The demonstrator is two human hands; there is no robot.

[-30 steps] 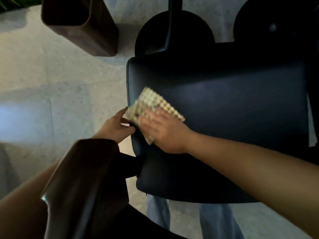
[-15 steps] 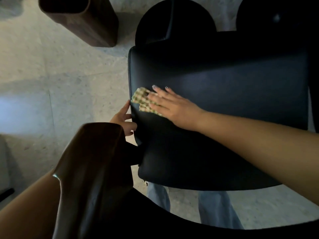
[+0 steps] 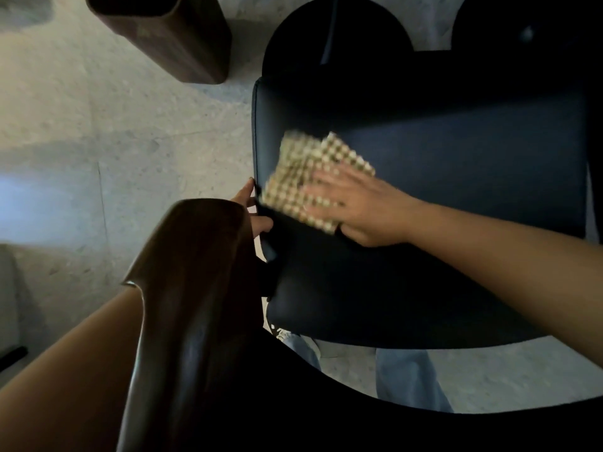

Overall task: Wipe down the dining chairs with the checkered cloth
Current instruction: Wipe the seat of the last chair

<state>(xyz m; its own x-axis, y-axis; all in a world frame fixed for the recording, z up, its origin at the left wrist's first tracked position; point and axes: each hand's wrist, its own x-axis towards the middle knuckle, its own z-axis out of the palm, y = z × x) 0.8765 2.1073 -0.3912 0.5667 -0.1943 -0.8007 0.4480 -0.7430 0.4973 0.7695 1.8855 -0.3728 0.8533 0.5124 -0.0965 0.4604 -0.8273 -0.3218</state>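
Two hands are being recorded. By the right hand [image 3: 355, 203], fingers straight and spread, the checkered cloth [image 3: 310, 177] is being pressed flat against the dark padded chair seat [image 3: 456, 164], near its left edge; a flat palm is judged to be spreading pressure across the cloth for wiping. The cloth is blurred, so it is judged to be in mid-stroke. By the left hand [image 3: 253, 212], largely hidden behind the brown wooden chair back [image 3: 195, 288], the left rim of the seat is being touched or held, probably so that the chair is being steadied; whether its fingers are curling round the rim cannot be told. One cloth is being counted, lying on the seat under the right fingers. One seat is being wiped. Two rounded dark shapes [image 3: 336, 31] are being noted beyond it, possibly further chairs; their kind cannot be told. One brown wooden post [image 3: 169, 37] is being listed on the pale speckled floor [image 3: 81, 125], well apart from the hands. Two pale blue trouser legs [image 3: 404, 376] are being seen below the seat.
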